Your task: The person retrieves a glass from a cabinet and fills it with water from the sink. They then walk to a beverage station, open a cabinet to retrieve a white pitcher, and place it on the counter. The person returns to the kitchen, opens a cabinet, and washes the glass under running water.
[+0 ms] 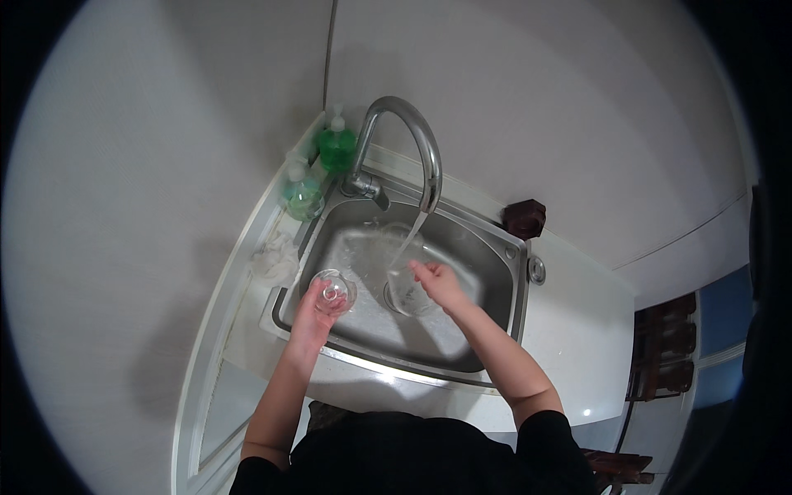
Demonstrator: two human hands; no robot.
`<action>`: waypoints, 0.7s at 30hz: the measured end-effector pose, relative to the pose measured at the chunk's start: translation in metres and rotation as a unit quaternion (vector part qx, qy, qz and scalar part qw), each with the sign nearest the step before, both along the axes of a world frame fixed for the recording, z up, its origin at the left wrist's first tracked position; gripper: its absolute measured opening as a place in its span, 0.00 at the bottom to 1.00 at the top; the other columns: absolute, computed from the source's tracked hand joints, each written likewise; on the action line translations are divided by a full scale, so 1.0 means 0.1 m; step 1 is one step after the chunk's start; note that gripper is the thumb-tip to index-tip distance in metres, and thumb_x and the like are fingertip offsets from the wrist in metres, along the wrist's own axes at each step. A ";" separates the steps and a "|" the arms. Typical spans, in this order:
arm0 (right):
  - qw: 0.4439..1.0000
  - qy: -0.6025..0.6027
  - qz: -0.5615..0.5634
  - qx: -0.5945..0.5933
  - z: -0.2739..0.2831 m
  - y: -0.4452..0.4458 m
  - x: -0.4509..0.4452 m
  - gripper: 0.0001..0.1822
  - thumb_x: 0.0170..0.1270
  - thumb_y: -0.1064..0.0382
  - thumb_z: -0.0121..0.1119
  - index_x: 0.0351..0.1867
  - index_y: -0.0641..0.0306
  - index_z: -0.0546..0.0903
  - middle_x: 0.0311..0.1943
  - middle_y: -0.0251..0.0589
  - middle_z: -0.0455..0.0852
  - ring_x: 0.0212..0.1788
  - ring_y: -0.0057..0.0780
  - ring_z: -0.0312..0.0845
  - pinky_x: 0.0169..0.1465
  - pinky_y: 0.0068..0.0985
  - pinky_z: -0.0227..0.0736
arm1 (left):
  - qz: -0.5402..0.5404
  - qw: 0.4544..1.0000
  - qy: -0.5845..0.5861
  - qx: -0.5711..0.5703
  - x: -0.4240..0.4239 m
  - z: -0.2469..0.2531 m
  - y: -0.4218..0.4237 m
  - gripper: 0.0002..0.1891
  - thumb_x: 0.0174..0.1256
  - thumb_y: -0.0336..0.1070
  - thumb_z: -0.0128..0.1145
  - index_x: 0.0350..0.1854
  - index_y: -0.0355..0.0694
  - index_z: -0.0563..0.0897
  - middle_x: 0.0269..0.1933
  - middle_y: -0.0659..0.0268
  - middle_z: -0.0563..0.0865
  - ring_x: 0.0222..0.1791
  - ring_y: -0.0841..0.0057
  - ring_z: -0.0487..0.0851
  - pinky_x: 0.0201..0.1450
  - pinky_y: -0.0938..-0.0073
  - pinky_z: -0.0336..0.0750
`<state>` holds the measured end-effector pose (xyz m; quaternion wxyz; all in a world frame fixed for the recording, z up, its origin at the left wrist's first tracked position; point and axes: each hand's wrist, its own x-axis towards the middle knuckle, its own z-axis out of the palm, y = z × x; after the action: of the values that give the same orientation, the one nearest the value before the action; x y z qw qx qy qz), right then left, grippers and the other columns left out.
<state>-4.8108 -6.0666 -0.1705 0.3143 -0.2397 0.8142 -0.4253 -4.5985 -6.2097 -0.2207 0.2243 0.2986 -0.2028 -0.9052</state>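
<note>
My left hand point(317, 309) holds a small round clear glass piece point(335, 292), perhaps a lid, over the left side of the stainless steel sink point(365, 337). Over the basin's middle, my right hand point(438, 283) grips a clear glass vessel point(409, 300) near its rim; whether it has a handle I cannot tell. From the curved chrome faucet point(431, 167), a stream of water point(411, 238) runs down toward this vessel. Another clear rounded shape point(396, 236) shows faintly behind the stream. Part of the drain point(390, 297) is visible beside the vessel.
Two pump bottles of green liquid, one darker point(337, 150) and one paler point(304, 199), stand at the back left corner. Crumpled white material point(276, 258) lies left of the sink. A dark red faceted object point(525, 218) and a round metal piece point(537, 270) rest on the right.
</note>
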 end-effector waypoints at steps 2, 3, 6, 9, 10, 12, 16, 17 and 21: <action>0.994 -0.095 -0.001 -0.048 0.06 -0.02 -0.09 0.26 0.57 0.42 0.55 0.14 0.63 0.75 0.09 0.28 0.66 0.13 0.17 0.58 0.18 0.20 0.54 | 0.014 1.000 -0.005 0.019 0.00 -0.08 -0.01 0.20 0.62 0.50 0.53 0.45 0.38 0.72 0.38 0.62 0.77 0.40 0.69 0.78 0.50 0.65 0.74; 0.987 -0.140 -0.007 -0.075 0.11 -0.02 -0.14 0.26 0.57 0.42 0.56 0.14 0.63 0.75 0.10 0.28 0.67 0.13 0.18 0.59 0.18 0.20 0.54 | 0.017 0.999 -0.005 0.030 -0.04 -0.05 -0.02 0.20 0.61 0.50 0.53 0.44 0.38 0.72 0.38 0.61 0.77 0.39 0.69 0.79 0.50 0.64 0.74; 0.993 0.060 0.074 0.073 0.19 -0.05 -0.16 0.27 0.56 0.40 0.56 0.17 0.65 0.78 0.11 0.37 0.73 0.16 0.28 0.69 0.23 0.29 0.64 | 0.017 0.998 0.007 0.066 -0.14 -0.08 -0.01 0.19 0.59 0.48 0.56 0.43 0.38 0.71 0.38 0.60 0.76 0.36 0.69 0.79 0.47 0.64 0.75; 0.938 0.250 0.199 0.136 0.41 -0.14 -0.21 0.27 0.53 0.39 0.56 0.21 0.66 0.79 0.15 0.44 0.77 0.21 0.39 0.75 0.28 0.33 0.69 | 0.022 0.993 -0.010 0.112 -0.28 -0.24 -0.04 0.18 0.58 0.48 0.58 0.39 0.39 0.72 0.36 0.59 0.77 0.36 0.65 0.79 0.46 0.62 0.75; 0.909 0.302 0.244 0.152 0.50 -0.17 -0.21 0.27 0.52 0.39 0.57 0.23 0.66 0.79 0.17 0.46 0.79 0.23 0.42 0.77 0.30 0.35 0.70 | 0.024 0.991 -0.024 0.130 -0.32 -0.30 -0.04 0.17 0.58 0.47 0.58 0.37 0.39 0.72 0.36 0.58 0.78 0.36 0.64 0.80 0.46 0.61 0.75; 0.840 0.389 0.305 0.225 0.71 -0.28 -0.03 0.26 0.51 0.40 0.57 0.23 0.65 0.80 0.21 0.48 0.80 0.26 0.45 0.78 0.31 0.35 0.72 | 0.021 0.988 -0.042 0.150 -0.46 -0.38 -0.04 0.19 0.55 0.48 0.60 0.38 0.38 0.72 0.35 0.58 0.77 0.35 0.62 0.79 0.44 0.61 0.76; 0.729 0.466 0.405 0.295 0.98 -0.52 0.34 0.21 0.52 0.45 0.57 0.23 0.64 0.81 0.23 0.45 0.82 0.29 0.42 0.79 0.31 0.33 0.73 | -0.001 0.976 -0.043 0.213 -0.70 -0.62 0.01 0.22 0.52 0.48 0.62 0.40 0.37 0.70 0.34 0.58 0.76 0.35 0.60 0.78 0.40 0.60 0.77; 0.713 0.468 0.420 0.310 1.00 -0.56 0.40 0.20 0.53 0.45 0.57 0.22 0.64 0.81 0.22 0.45 0.81 0.28 0.41 0.79 0.30 0.33 0.72 | 0.002 0.973 -0.049 0.228 -0.78 -0.68 0.05 0.23 0.52 0.48 0.63 0.41 0.36 0.70 0.35 0.59 0.76 0.36 0.60 0.78 0.40 0.60 0.77; 0.650 0.479 0.452 0.379 0.98 -0.70 0.62 0.10 0.51 0.56 0.59 0.26 0.60 0.83 0.24 0.40 0.83 0.29 0.34 0.81 0.29 0.28 0.72 | -0.028 0.971 -0.052 0.233 -0.94 -0.83 0.23 0.27 0.54 0.50 0.60 0.48 0.36 0.69 0.44 0.61 0.75 0.42 0.64 0.77 0.42 0.63 0.77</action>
<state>-4.7491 -6.1362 -0.0722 0.0970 -0.6089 0.7324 0.2889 -4.6926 -6.1870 -0.3032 0.1121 0.3833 -0.0063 -0.9168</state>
